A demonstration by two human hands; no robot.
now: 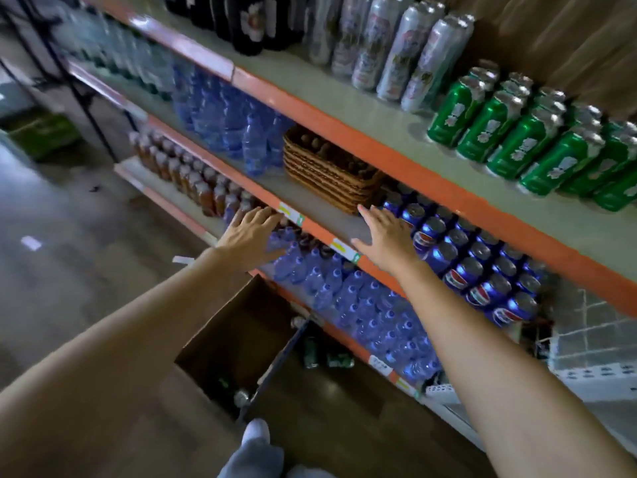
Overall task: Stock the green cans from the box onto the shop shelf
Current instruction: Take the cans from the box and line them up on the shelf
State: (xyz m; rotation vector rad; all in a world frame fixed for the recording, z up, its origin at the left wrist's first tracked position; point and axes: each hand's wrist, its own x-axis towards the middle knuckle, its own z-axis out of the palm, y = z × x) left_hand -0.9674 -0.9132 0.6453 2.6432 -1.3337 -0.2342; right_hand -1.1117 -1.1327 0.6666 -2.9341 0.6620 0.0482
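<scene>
Fingers spread and empty, left hand (253,232) and right hand (386,239) hover over the box (238,329), poised to reach for more; green cans (510,146) stand rowed on the top shelf (389,132), and a few seem left in the box's dim bottom

I see green cans (517,139) with silver tops and a white emblem, upright in rows, far right on the upper board | shelf (379,150) with orange front edges and pale boards | box (241,339) brown cardboard, open, on the floor near me | leftover cans (241,396) low inside | stray cans (312,351) on the floor just right of the box
</scene>
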